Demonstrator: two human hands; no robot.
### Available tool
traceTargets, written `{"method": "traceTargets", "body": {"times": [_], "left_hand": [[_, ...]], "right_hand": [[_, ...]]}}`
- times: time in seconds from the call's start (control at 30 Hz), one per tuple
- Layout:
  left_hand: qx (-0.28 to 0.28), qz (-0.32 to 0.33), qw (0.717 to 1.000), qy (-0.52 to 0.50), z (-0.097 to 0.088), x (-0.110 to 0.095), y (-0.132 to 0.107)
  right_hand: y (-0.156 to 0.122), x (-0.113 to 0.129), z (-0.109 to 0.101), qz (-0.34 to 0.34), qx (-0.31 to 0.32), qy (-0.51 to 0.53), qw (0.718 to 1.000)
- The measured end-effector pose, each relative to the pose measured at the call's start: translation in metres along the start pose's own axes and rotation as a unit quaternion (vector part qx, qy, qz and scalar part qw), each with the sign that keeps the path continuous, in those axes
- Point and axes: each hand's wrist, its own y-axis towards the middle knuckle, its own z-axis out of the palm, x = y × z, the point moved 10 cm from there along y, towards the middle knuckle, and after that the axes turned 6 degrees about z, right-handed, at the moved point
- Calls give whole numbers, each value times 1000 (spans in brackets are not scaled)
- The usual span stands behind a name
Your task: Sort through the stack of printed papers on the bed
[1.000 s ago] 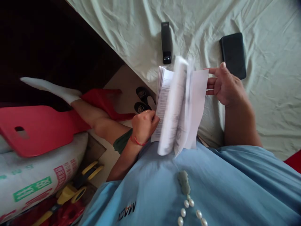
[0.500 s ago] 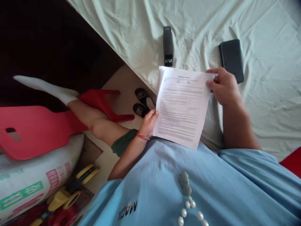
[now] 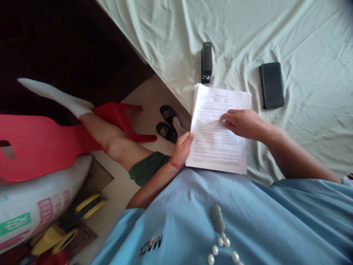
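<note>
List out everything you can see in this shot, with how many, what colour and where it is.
stack of papers: one, white with printed text, on the bed edge
stapler: one, black, on the sheet just beyond the papers
phone: one, black, face down on the sheet, right of the papers
bed sheet: one, pale green, wrinkled, over the bed
slippers: two, black, on the floor beside the bed
chair: one, red, at the left
sack: one, white with pink and green print, lower left
necklace: one, white beads with a greenish pendant, on the blue shirt
left hand: grips the stack's lower left edge
right hand: flat on the top sheet
</note>
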Motion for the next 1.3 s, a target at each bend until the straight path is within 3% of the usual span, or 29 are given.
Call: {"method": "traceTargets", "body": {"times": [0.07,0.13,0.23,0.4,0.57,0.67,0.8,0.9,1.0,1.13,1.3], "left_hand": [[-10,17,1000,21,0,-2,0],[-6,26,999,36,4,-1,0],[2,31,998,47,8,5,2],[4,46,997,58,10,7,1],[-4,113,979,167,12,-15,7],[13,139,964,228,21,-25,13],[48,161,960,224,33,-30,7],[82,152,964,203,41,-26,-2],[95,136,970,180,44,-22,-4],[51,140,972,183,39,-30,5],[-7,163,964,209,34,-44,16]], "right_hand": [[8,11,-12,-29,-40,12,999],[17,31,-19,-102,-86,42,990],[34,52,-7,-189,-102,65,975],[56,56,20,-204,-112,71,970],[54,57,20,-211,-116,104,965],[54,49,12,-181,-140,100,968],[59,8,-11,-29,-234,101,967],[64,-14,-22,30,-266,107,957],[72,-23,-27,45,-254,128,958],[82,-18,-28,31,-206,167,964],[80,-2,-37,4,-227,190,955]]}}
